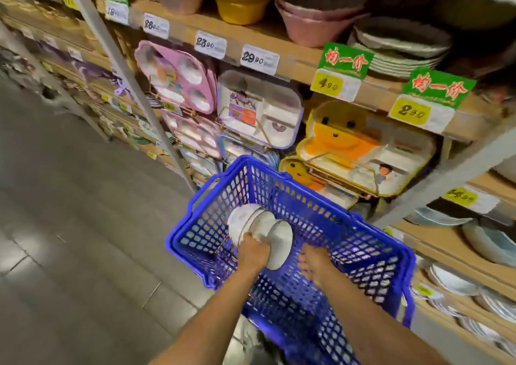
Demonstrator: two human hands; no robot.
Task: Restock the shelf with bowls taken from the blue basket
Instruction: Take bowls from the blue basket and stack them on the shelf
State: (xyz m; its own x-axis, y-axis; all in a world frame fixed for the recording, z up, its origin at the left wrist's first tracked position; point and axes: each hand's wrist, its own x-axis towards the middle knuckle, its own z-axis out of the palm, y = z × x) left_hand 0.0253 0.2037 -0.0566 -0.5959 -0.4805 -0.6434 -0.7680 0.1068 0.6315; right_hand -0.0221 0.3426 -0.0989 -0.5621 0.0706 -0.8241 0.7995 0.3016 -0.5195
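Head view, and the left hand (252,248) is reaching down into the blue plastic lattice basket (279,185). Its grip is holding a stack of white dark-rimmed bowls (251,223), with the fingers curling over the rims. The stack is lying on its side by the basket's left wall, mouths facing right. The right hand (315,264) is sitting inside the basket just beside the stack. Its grip is loose, the fingers are relaxing and it is holding nothing that I can see.

The basket is sitting in front of the wood-coloured shop shelf (293,62). Along the shelf edge a white price tag (210,44) is reading "23 90" and its white neighbour tag (259,58) "29 90". Tags further left are blurring out. A green sign with red Chinese characters (346,60) is sitting over a yellow tag (328,85) reading "4 90". A second green sign (438,88) is topping a yellow label (410,111) reading "2 90".

Under the edge, divided children's trays are standing on show:
- a pink divided tray (178,76)
- a purple-rimmed white tray (259,110)
- a yellow duck-shaped tray (349,141)

Up top, mustard-yellow tubs (240,1) are stacking between pink ones. Grey floor tiles (69,197) are filling the left.
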